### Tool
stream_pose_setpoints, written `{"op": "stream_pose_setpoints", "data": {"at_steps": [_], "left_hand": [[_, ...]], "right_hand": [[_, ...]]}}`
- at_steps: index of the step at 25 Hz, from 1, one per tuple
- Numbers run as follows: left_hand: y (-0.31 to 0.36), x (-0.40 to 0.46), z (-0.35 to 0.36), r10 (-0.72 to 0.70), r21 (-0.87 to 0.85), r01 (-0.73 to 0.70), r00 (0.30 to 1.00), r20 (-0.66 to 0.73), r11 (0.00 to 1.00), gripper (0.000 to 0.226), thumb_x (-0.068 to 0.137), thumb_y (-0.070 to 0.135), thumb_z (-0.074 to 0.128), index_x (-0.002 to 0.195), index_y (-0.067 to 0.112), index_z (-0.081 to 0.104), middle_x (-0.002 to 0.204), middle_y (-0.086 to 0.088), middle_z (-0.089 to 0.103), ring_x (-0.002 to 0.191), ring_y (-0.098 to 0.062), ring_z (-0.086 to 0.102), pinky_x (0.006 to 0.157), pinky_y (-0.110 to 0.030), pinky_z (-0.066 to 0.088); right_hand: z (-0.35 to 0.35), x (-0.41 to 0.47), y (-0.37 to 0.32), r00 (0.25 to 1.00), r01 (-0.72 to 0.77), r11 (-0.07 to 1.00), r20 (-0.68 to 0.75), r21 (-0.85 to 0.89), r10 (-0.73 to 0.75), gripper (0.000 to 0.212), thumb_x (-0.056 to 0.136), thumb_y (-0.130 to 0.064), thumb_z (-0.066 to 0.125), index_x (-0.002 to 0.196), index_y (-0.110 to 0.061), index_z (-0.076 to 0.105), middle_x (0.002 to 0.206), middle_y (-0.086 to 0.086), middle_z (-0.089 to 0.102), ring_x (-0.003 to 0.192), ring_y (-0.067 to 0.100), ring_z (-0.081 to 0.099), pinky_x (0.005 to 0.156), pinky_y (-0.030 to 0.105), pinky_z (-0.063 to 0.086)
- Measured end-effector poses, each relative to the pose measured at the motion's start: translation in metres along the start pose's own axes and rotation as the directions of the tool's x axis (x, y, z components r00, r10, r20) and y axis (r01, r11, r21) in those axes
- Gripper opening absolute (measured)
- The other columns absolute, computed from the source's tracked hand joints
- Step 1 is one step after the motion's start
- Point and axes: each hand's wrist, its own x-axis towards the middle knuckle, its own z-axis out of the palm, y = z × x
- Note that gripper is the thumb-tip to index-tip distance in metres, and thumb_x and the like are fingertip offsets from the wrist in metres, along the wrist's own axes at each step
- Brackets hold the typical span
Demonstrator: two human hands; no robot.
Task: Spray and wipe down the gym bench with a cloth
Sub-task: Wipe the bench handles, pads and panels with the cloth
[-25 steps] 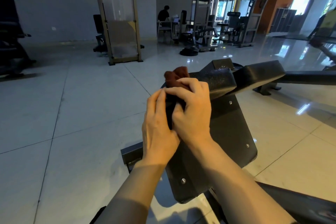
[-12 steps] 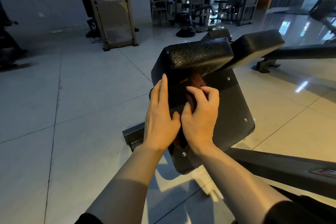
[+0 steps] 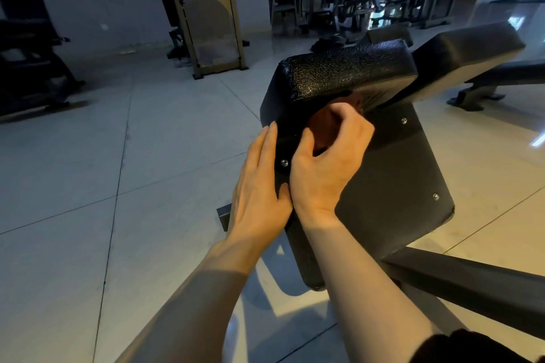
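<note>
While right grip (image 3: 330,162) bunches the brown cloth (image 3: 324,124), it's dropped off the pad top to the underside seam; left grip (image 3: 262,186) flat, bracing beside it.

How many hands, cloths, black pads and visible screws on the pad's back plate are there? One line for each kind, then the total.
Hands: 2, left hand and right hand
Cloths: 1, brown cloth
Black pads: 2, near pad and far pad
Screws: 3
Total: 8

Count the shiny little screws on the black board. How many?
3: one screw between the hands, one at the upper right, one at the lower right. Hands may hide more.
</note>
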Motion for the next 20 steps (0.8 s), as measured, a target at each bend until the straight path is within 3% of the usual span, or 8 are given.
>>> {"op": "stream_pose_setpoints", "data": {"at_steps": [4,6,8,10,13,15,18,20], "left_hand": [[-0.011,0.003,0.002,0.032,0.069,-0.033,0.999,0.024,0.997,0.098,0.087,0.001,0.060,0.149,0.047,0.000,0.157,0.016,0.013,0.142,0.000,0.018,0.106,-0.011,0.021],[-0.016,0.005,-0.001,0.027,0.110,-0.031,0.999,0.037,0.993,0.101,0.086,-0.002,0.058,0.148,0.049,-0.002,0.157,0.015,0.013,0.138,0.005,0.017,0.095,0.005,0.016],[-0.021,0.009,-0.003,0.031,0.127,-0.036,0.999,0.037,0.991,0.100,0.086,-0.002,0.058,0.149,0.048,0.000,0.157,0.013,0.014,0.139,0.003,0.019,0.092,0.006,0.017],[-0.023,0.010,-0.003,0.032,0.127,-0.037,0.999,0.039,0.991,0.099,0.086,-0.003,0.059,0.150,0.046,0.001,0.157,0.011,0.016,0.140,0.001,0.021,0.094,0.005,0.018],[-0.018,0.007,-0.001,0.017,0.133,-0.025,0.998,0.058,0.991,0.099,0.085,-0.008,0.056,0.151,0.043,0.002,0.156,0.010,0.020,0.127,0.013,0.022,0.083,0.012,0.021],[-0.014,0.008,-0.001,0.026,0.128,-0.034,0.998,0.066,0.991,0.096,0.086,-0.008,0.056,0.151,0.040,0.004,0.154,0.009,0.022,0.120,0.018,0.023,0.080,0.011,0.024],[-0.015,0.006,-0.009,0.047,0.117,-0.054,0.997,0.066,0.992,0.082,0.094,0.008,0.057,0.150,0.041,0.007,0.156,0.008,0.020,0.125,0.019,0.021,0.087,0.006,0.028],[-0.018,0.002,-0.014,0.050,0.164,-0.068,0.993,0.108,0.984,0.081,0.094,0.006,0.054,0.148,0.043,0.008,0.158,0.007,0.015,0.137,0.002,0.023,0.098,-0.002,0.025]], "right_hand": [[0.012,-0.007,0.027,0.955,-0.174,0.985,0.246,0.017,0.165,0.034,0.076,0.012,0.062,0.106,-0.003,0.057,0.108,0.010,0.048,0.095,0.005,0.046,0.081,-0.001,0.034],[0.010,-0.007,0.025,0.976,-0.173,0.984,0.144,0.041,0.166,0.030,0.078,0.014,0.059,0.103,-0.001,0.057,0.107,0.013,0.049,0.094,0.004,0.047,0.081,0.000,0.035],[0.010,-0.008,0.019,0.998,-0.056,0.998,0.008,0.037,0.056,0.024,0.080,0.013,0.059,0.102,0.004,0.056,0.105,0.020,0.050,0.096,0.005,0.045,0.085,0.004,0.035],[0.016,-0.009,0.023,1.000,0.009,1.000,0.021,0.004,-0.009,0.021,0.083,0.010,0.060,0.103,0.006,0.055,0.105,0.022,0.051,0.097,0.004,0.043,0.086,0.004,0.034],[0.014,-0.004,0.033,0.978,-0.139,0.990,0.160,0.008,0.135,0.023,0.083,0.008,0.059,0.105,0.001,0.054,0.107,0.017,0.052,0.091,0.001,0.043,0.080,-0.001,0.033],[0.011,-0.007,0.028,0.982,-0.172,0.984,0.090,0.047,0.168,0.023,0.083,0.009,0.059,0.104,0.001,0.055,0.105,0.014,0.052,0.092,0.010,0.049,0.080,0.000,0.034],[0.016,-0.022,0.015,0.995,0.093,0.995,0.013,0.044,-0.094,0.021,0.085,0.005,0.062,0.104,0.006,0.054,0.101,0.019,0.055,0.094,0.023,0.053,0.084,0.015,0.042],[0.019,-0.021,0.028,0.952,0.242,0.970,0.200,-0.022,-0.233,0.021,0.085,0.002,0.062,0.105,0.003,0.056,0.099,0.019,0.056,0.092,0.027,0.053,0.079,0.029,0.047]]}}
